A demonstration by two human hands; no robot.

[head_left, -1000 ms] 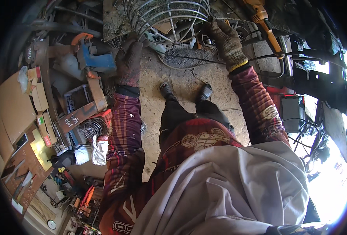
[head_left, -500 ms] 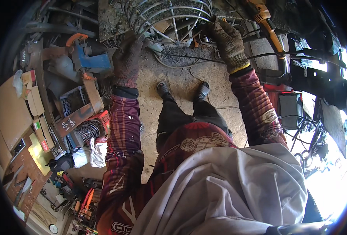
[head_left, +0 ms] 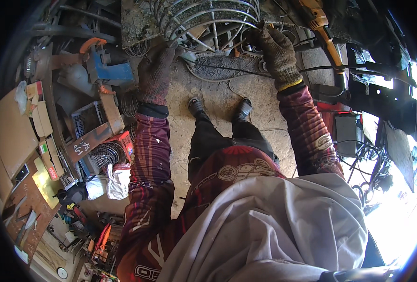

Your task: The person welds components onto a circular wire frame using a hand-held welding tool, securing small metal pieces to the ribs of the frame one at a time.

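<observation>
A: Site type?
B: Workshop. Orange power tool (head_left: 322, 30), upper right; coiled wire (head_left: 109, 154), left; assorted tools (head_left: 104, 237), lower left.
A: Floor (head_left: 218, 101)?
B: Bare, stained, cables (head_left: 218, 81) trailing across it.

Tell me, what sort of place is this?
Probably a metalworking workshop, judging by the rounded frame of metal rods, the orange power tool and the coiled wire on the left.

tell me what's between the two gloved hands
In the head view, a curved metal wire frame spans from the left hand to the right hand; lower in the picture, a black cable crosses the floor between them.
</observation>
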